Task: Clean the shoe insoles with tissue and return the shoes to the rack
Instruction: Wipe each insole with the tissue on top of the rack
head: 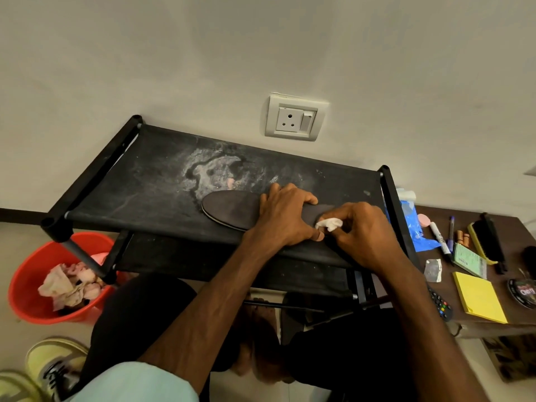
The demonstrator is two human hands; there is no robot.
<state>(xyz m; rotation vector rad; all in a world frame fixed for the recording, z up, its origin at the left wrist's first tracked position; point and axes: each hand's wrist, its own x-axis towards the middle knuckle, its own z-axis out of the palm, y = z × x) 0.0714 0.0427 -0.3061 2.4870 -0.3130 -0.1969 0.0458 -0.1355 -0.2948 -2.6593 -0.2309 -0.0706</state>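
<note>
On top of the rack (pixel 130 184) lies a dark insole (pixel 232 208), its middle gripped by the left hand (pixel 285 216). The right hand (pixel 365 230) pinches a white tissue (pixel 329 224) against its right end.

A dark insole (pixel 232 208) lies flat on the dusty black top shelf of the rack (pixel 145 184) at the centre of the frame. The left hand (pixel 285 216) grips it across the middle, fingers over the far edge and thumb at the near edge. Just to its right, the right hand (pixel 362 230) pinches a crumpled white tissue (pixel 329 224) against the insole's surface. A red bucket (pixel 29 285) holding crumpled rags sits at lower left, and a yellow-green shoe (pixel 55 364) is below it. At right, a brown tabletop (pixel 499 227) carries a yellow notepad (pixel 478 300), a marker (pixel 439 236) and a brush (pixel 487 242).
</note>
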